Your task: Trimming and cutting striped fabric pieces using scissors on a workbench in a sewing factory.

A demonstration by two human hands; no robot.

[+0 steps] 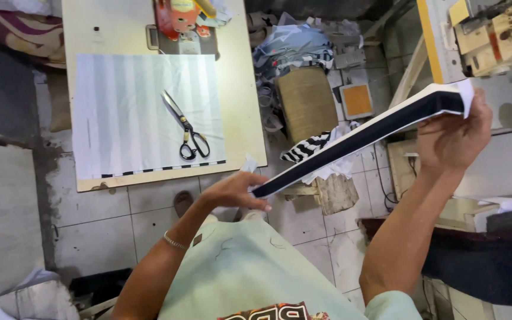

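The fingers of the left hand (pixel 232 191), just left of the frame's centre, pinch the lower end of a long folded strip of fabric (pixel 357 139), dark navy on its face with a white edge; the thumb lies on top and the fingertips close beneath. The fingers of the right hand (pixel 450 137), in the upper right of the frame, are closed around the strip's upper end, where the white layers fold over the knuckles. The strip runs taut on a diagonal between the two hands, from lower centre to upper right, held in the air above the tiled floor (pixel 108 225). The left forearm rises from the lower left with a thin metal bracelet (pixel 174 241) at the wrist; the right forearm stands steeply up from the lower right, elbow bent. Below the hands shows the person's pale green shirt (pixel 244 272). In the upper left of the frame a pale worktop (pixel 241 118) carries a sheet of white and grey striped cloth (pixel 125 112), and black-handled scissors (pixel 186 127) lie on it. A small square orange pad (pixel 358 99) lies on the floor right of centre, and a cream sewing machine (pixel 493 32) fills the upper right corner.
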